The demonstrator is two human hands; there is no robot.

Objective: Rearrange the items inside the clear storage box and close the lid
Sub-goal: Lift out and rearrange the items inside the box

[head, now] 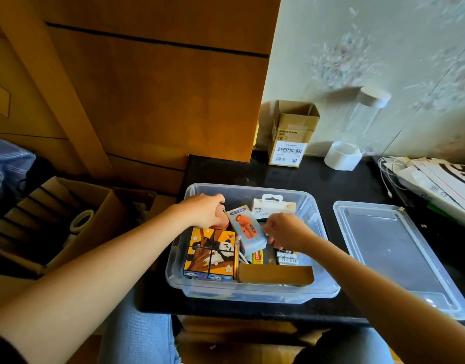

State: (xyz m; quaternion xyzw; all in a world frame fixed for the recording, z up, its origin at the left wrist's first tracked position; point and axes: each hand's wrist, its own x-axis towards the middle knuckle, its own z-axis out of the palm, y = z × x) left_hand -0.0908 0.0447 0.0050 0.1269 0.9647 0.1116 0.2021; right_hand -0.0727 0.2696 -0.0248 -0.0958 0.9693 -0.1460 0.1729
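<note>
The clear storage box point(328, 290) stands open on the black table, its clear lid point(394, 256) lying flat to the right. Inside are a panda picture cube point(211, 254), a mini fan box point(246, 228), a white Belkin pack point(274, 204), a brown cardboard box point(276, 274), batteries point(288, 258) and a yellow tube point(257, 257). My left hand point(203, 210) reaches into the back left corner, fingers curled round a red and skin-coloured toy point(224, 218). My right hand point(285, 229) is in the middle of the box, fingers curled at the mini fan box's right edge; what it pinches is hidden.
A small cardboard carton point(292, 137) and a white-based clear cylinder point(349, 143) stand at the back of the table. Papers and a white cable point(436, 179) lie at the right. An open cardboard box point(58, 222) with a tape roll sits left, beside a wooden cabinet point(147, 88).
</note>
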